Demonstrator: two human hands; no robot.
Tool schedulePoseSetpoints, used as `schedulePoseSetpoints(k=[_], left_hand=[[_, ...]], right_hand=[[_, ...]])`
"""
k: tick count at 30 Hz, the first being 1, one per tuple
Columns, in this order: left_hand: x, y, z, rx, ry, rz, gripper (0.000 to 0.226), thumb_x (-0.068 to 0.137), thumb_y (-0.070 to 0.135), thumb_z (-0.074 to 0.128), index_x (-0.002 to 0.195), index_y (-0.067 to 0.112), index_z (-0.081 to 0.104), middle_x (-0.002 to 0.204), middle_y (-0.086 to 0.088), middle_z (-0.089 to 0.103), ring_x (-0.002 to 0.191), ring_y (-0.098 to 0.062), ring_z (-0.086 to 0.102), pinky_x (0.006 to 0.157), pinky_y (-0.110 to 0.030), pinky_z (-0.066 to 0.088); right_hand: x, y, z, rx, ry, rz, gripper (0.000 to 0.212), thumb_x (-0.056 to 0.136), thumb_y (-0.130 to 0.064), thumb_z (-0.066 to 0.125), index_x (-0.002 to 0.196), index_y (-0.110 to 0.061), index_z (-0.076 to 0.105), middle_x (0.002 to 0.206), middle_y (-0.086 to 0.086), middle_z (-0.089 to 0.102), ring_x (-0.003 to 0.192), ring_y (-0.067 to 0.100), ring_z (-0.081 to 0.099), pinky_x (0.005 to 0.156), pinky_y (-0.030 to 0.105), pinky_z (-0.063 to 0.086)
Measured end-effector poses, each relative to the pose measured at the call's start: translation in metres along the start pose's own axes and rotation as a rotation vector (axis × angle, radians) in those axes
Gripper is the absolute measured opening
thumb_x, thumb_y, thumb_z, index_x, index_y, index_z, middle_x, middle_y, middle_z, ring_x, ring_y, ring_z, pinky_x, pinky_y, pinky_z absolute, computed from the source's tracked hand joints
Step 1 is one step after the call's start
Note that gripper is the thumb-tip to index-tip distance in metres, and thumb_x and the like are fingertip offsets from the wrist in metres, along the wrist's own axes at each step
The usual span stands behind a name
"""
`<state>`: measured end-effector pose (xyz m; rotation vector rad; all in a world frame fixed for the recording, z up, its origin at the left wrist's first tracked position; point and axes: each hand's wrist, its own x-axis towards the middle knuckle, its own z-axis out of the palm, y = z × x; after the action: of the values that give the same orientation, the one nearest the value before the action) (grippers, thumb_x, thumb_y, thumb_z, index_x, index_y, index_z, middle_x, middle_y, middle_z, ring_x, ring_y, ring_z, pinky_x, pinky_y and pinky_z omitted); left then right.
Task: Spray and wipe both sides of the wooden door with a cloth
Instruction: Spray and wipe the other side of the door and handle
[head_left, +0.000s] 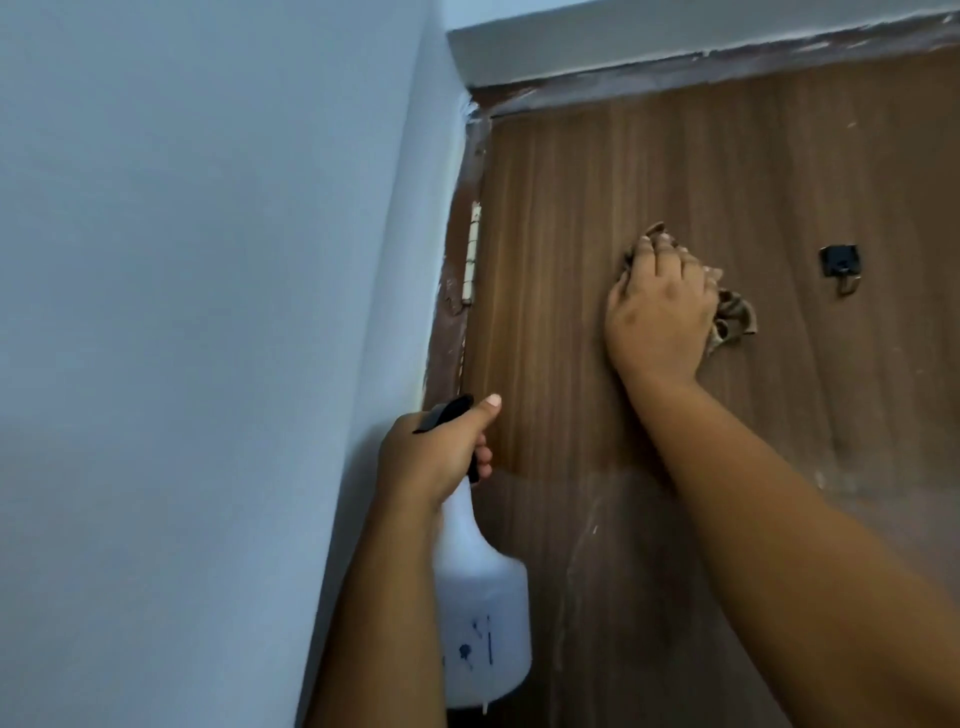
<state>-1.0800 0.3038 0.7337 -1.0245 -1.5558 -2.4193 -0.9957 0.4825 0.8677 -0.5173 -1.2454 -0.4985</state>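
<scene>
- The wooden door (649, 171) fills the right of the view, shut in its frame, with a pale hinge (471, 254) on its left edge and a plain wall (182, 260) to the left.
- The right hand (657, 312) lies spread on a crumpled brown cloth (732, 317), pressing it flat against the upper door panel; its fingers look fairly straight.
- The left hand (436, 457) is wrapped round the neck of a white spray bottle (480, 613), with the forefinger raised above the black trigger head.
- A small black hook (839, 267) sticks out of the door just right of the cloth. A wide wipe that way could snag the fabric or knock the knuckles.
- Liquid seems to hang at the bottle's base, so drips down to the floor are likely if it is held there.
- The lower panel looks dull and streaked with pale smears, so a hurried pass could leave residue.
- The door has smooth, straight-grained veneer; the frame shows chipped, paint-flecked wood; the bottle is translucent plastic with a sloping shoulder.
- Only this face of the door shows; the other side is probably yet to be done.
</scene>
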Motion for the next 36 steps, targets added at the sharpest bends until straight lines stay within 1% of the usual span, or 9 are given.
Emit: schedulePoseSetpoints(k=[7, 13, 15, 18, 23, 26, 28, 32, 36], left_hand=[[-0.014, -0.007, -0.005, -0.006, 0.054, 0.048, 0.026, 0.084, 0.037, 0.079, 0.08, 0.012, 0.072, 0.056, -0.002, 0.062, 0.053, -0.019, 0.062, 0.059, -0.03, 0.056], [-0.029, -0.018, -0.007, -0.008, 0.047, 0.011, 0.035, 0.082, 0.04, 0.08, 0.068, 0.01, 0.069, 0.055, -0.004, 0.064, 0.053, -0.019, 0.062, 0.067, -0.036, 0.061], [-0.036, -0.022, -0.003, 0.035, 0.036, 0.031, 0.033, 0.082, 0.043, 0.079, 0.07, 0.013, 0.07, 0.054, -0.001, 0.065, 0.054, -0.018, 0.064, 0.071, -0.037, 0.06], [-0.048, -0.03, 0.005, 0.09, 0.032, 0.068, 0.034, 0.081, 0.05, 0.078, 0.077, 0.017, 0.073, 0.058, 0.003, 0.068, 0.058, -0.014, 0.068, 0.077, -0.038, 0.062], [-0.061, -0.033, 0.02, 0.081, -0.035, 0.041, 0.035, 0.084, 0.049, 0.076, 0.085, 0.015, 0.073, 0.064, 0.001, 0.07, 0.062, -0.013, 0.069, 0.08, -0.037, 0.062], [-0.066, -0.038, 0.028, 0.064, -0.067, 0.044, 0.038, 0.084, 0.048, 0.075, 0.084, 0.01, 0.073, 0.064, 0.0, 0.07, 0.061, -0.011, 0.068, 0.079, -0.035, 0.061], [-0.069, -0.044, 0.031, 0.028, -0.083, 0.032, 0.038, 0.084, 0.047, 0.076, 0.085, 0.009, 0.073, 0.062, 0.001, 0.069, 0.062, -0.013, 0.068, 0.075, -0.034, 0.061], [-0.069, -0.04, 0.021, -0.091, -0.046, 0.015, 0.029, 0.085, 0.037, 0.078, 0.077, 0.01, 0.072, 0.057, -0.001, 0.064, 0.06, -0.02, 0.063, 0.064, -0.033, 0.058], [-0.078, -0.033, 0.01, 0.029, -0.058, 0.079, 0.034, 0.084, 0.046, 0.076, 0.078, 0.013, 0.075, 0.066, -0.004, 0.072, 0.066, -0.018, 0.07, 0.075, -0.036, 0.061]], right_hand=[[-0.062, -0.065, -0.006, 0.015, -0.321, -0.73, 0.054, 0.095, -0.027, 0.044, 0.146, -0.012, 0.042, 0.151, 0.013, 0.041, 0.135, 0.035, 0.041, 0.111, 0.054, 0.027], [-0.146, -0.063, -0.029, 0.21, -0.422, -0.828, 0.04, 0.07, -0.022, 0.071, 0.109, -0.011, 0.073, 0.122, 0.013, 0.067, 0.116, 0.032, 0.06, 0.101, 0.046, 0.044], [-0.139, -0.034, -0.032, 0.217, -0.386, -0.8, 0.047, 0.076, -0.025, 0.07, 0.122, -0.012, 0.067, 0.13, 0.011, 0.063, 0.119, 0.031, 0.059, 0.098, 0.045, 0.046], [-0.102, 0.033, -0.042, 0.184, -0.232, -0.561, 0.051, 0.088, -0.026, 0.055, 0.137, -0.012, 0.055, 0.141, 0.012, 0.054, 0.127, 0.032, 0.052, 0.103, 0.046, 0.041], [-0.085, 0.151, -0.08, 0.062, -0.021, 0.12, 0.05, 0.096, -0.029, 0.041, 0.143, -0.013, 0.048, 0.148, 0.013, 0.046, 0.132, 0.034, 0.042, 0.112, 0.048, 0.03], [-0.089, 0.126, -0.076, 0.038, 0.057, 0.577, 0.055, 0.095, -0.028, 0.032, 0.147, -0.012, 0.043, 0.153, 0.015, 0.037, 0.139, 0.034, 0.034, 0.116, 0.047, 0.021], [-0.099, 0.074, -0.07, 0.039, -0.085, 0.665, 0.06, 0.093, -0.028, 0.022, 0.145, -0.003, 0.041, 0.15, 0.027, 0.035, 0.137, 0.042, 0.034, 0.112, 0.048, 0.024], [-0.167, -0.013, -0.046, 0.216, -0.335, -0.221, 0.045, 0.088, -0.018, 0.052, 0.131, -0.005, 0.055, 0.132, 0.021, 0.056, 0.121, 0.039, 0.051, 0.1, 0.048, 0.039], [-0.215, -0.037, -0.063, 0.481, -0.67, -0.483, 0.038, 0.091, 0.001, 0.052, 0.128, 0.0, 0.056, 0.128, 0.015, 0.057, 0.129, 0.03, 0.045, 0.111, 0.022, 0.022]])
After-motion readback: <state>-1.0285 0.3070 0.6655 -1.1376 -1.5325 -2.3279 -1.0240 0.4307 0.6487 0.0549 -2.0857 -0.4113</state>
